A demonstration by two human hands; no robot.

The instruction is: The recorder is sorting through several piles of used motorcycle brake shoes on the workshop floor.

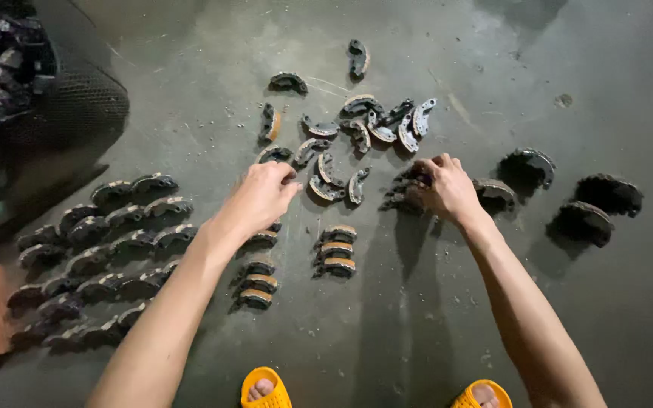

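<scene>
Here the concrete floor (417, 317), grey and gritty, carried everything in the head view. At its left lay the widest group, ordered rows of shoes (107, 249), dark curved metal pieces set side by side. Beyond them, at the upper left corner, stood a dark mesh basket (77, 106) with more parts in it. Centre top held a loose scatter of shoes (357, 128), lying at all angles, some touching. To the right stood three larger dark lumps (583, 208), well apart from one another; their make could not be told.

The left hand (262, 198) hung palm down, fingers curled loosely, over a short column of lined shoes (257, 283); whether it gripped one could not be told. The right hand (441, 189) was closed over a small pile of shoes (406, 193) just beside the scatter, fingertips bent down onto the top pieces.

Each shoe appeared as a crescent of dull grey metal with a tan friction lining along its outer curve. Judged from this, a piece would be stiff, fairly heavy for its size, dusty rather than slippery, and hardly fragile; the two ends of the arc, or the flat flanks, offered the surest hold. Yellow sandals (266, 389) showed at the lower edge.
</scene>
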